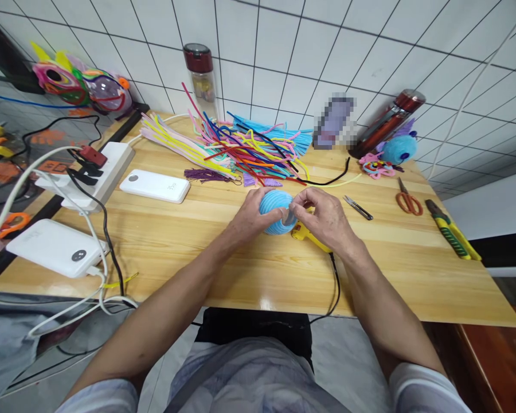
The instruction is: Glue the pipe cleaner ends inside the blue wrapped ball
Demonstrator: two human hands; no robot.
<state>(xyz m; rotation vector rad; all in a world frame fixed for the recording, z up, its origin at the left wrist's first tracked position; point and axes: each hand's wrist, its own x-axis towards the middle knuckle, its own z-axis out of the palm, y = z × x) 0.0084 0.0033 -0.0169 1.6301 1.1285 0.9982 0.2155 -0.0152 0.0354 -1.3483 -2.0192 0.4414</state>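
1. Two bare hands meet at the centre of the frame over a pale wooden worktop (413,275). The left hand (250,217) is curled shut around the left side of a blue ribbed ball (274,211), which is held just above the boards.
2. The right hand (323,217) has thumb and forefinger pinched tight against the ball's right face (whether a small piece sits between them cannot be made out).
3. A yellow glue gun (310,236) lies on the worktop under the right hand, just beside the ball, and its black cord runs off the near edge.
4. A heap of coloured pipe cleaners (241,146) spreads behind the hands in the upper centre of the frame.
5. Small snips (358,207), orange-handled scissors (408,202) and a yellow-green utility knife (453,230) lie in a row to the right.
6. Two white power banks (155,185) and a white power strip (108,166) with plugged-in leads fill the left of the frame.
7. Two red-capped bottles (202,71) stand or lean by the tiled wall, one of them beside a fuzzy blue figure (398,149) at upper right.
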